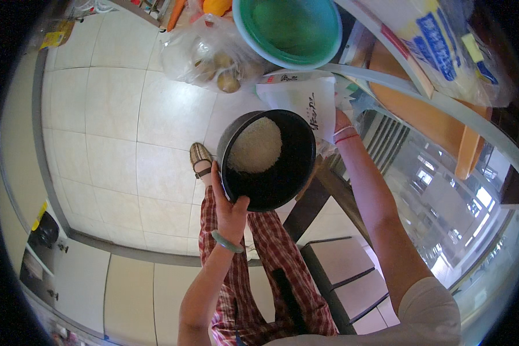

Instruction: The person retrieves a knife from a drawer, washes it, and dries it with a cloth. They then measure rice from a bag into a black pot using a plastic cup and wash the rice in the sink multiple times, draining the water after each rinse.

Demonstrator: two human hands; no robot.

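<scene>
Head view: the left hand (228,210) grips the near rim of a black pot (268,160), thumb hooked over the edge and inside, the other fingers hidden beneath it, so the pot hangs tilted above the tiled floor (115,132). A mound of white rice (255,145) lies in the pot's far-left part, well beyond the thumb and not touching it.

The right hand (343,118) reaches forward past the pot's far rim to a white paper bag (305,104) that stands just behind the pot. Its fingers are mostly covered by the bag, so I cannot tell whether they close on the paper or only rest against it.

By my reading, rice is being measured out of the bag into the pot. Any next move would call for the left hand's grip to stay firm as weight builds, and the bag's mouth kept over the rim.

Beyond the right fingers a green basin (288,29) sits higher up; left of it is a clear plastic bag of round produce (210,60).
</scene>
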